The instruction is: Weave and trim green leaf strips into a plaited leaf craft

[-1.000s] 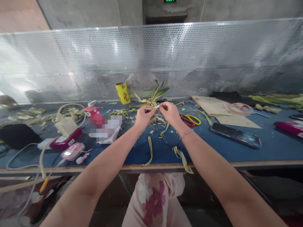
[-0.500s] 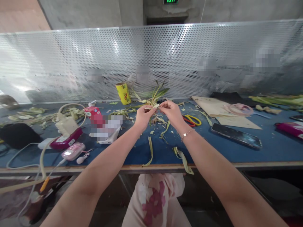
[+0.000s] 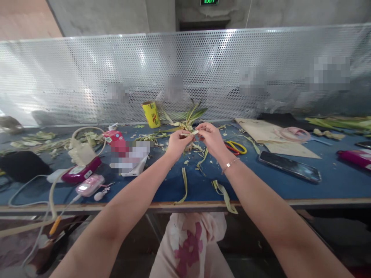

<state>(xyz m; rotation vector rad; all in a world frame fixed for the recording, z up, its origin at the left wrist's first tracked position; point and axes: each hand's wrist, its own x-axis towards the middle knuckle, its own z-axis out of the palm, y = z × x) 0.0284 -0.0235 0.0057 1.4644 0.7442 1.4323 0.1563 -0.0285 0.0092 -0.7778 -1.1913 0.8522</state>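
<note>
Over the middle of the blue table (image 3: 162,189), my left hand (image 3: 178,144) and my right hand (image 3: 211,136) meet with fingers pinched. Between them runs a short pale leaf strip (image 3: 194,132), gripped at both ends. Right behind the fingers lies a heap of pale plant scraps with long green leaves (image 3: 197,114) sticking up. Scissors with yellow and red handles (image 3: 238,148) rest just right of my right hand, their blades hidden. Two dried leaf strips, one left (image 3: 184,185) and one right (image 3: 225,196), lie near the front edge; the right one hangs over it.
A yellow tube (image 3: 151,114) stands by the perforated metal screen (image 3: 203,58). At left are a red box (image 3: 116,141), a power bank with cables (image 3: 82,170) and more scraps. On the right lie a phone (image 3: 290,166), brown paper (image 3: 257,133) and a pink tape roll (image 3: 295,134).
Both hands have shifted slightly, with the left fingers a little further right and the strip now showing more plainly between the two hands. Things on the table stay where they were.
</note>
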